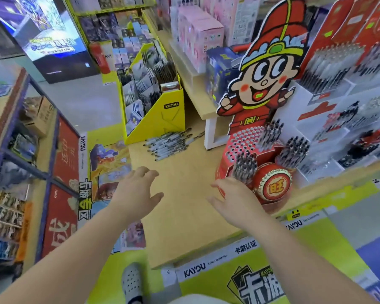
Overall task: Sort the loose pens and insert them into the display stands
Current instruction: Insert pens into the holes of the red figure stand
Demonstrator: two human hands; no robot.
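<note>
A pile of loose pens (170,143) lies on the wooden counter (184,205), in front of the yellow card box. A red cartoon-figure display stand (246,139) rises at the right; its perforated red panel has many bare holes and a few clusters of pens (269,133) stuck in. My left hand (138,189) hovers over the counter with fingers spread, holding nothing. My right hand (230,198) reaches toward the stand's front, fingers loose, near a pen cluster (245,166) and the red drum (272,186). Both hands are well short of the loose pens.
A yellow KAYOU card box (160,110) stands behind the pens. Tiered white pen displays (338,110) fill the right. Pink boxes (198,34) sit on a raised shelf. A shelf unit (31,161) lines the aisle at left. My shoe (132,281) shows below.
</note>
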